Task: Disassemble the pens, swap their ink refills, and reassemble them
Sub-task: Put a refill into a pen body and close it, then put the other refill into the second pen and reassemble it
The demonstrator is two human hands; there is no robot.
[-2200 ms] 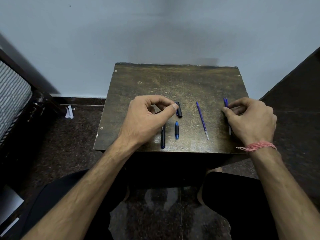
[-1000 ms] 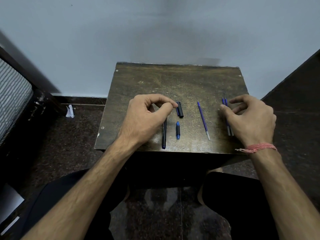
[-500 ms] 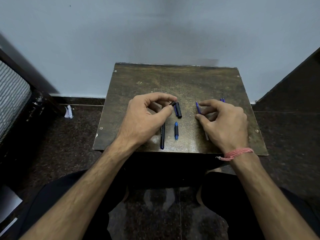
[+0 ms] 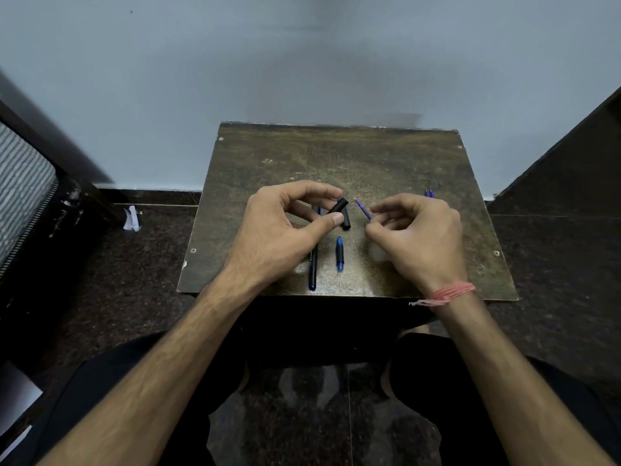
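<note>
My left hand [image 4: 282, 230] pinches a short black pen piece [image 4: 337, 207] between thumb and forefinger, tilted above the small wooden table [image 4: 336, 153]. My right hand [image 4: 416, 237] pinches a thin blue refill [image 4: 363, 209], whose tip points up-left towards that black piece and stops a little short of it. A black cap [image 4: 346, 223] lies just right of my left thumb. A long black pen body [image 4: 313, 265] and a short blue tip section [image 4: 340, 253] lie side by side near the front edge. Two blue parts [image 4: 428, 194] show behind my right hand.
The table stands against a pale wall, with dark floor on both sides. A striped chair back [image 4: 23, 190] is at the far left, and a scrap of white paper [image 4: 131, 218] lies on the floor. My knees are under the table's front edge.
My right hand left the blue parts at the right, moved left, picked the blue refill off the table and raised it towards my left hand. My left hand tilted its black piece up.
</note>
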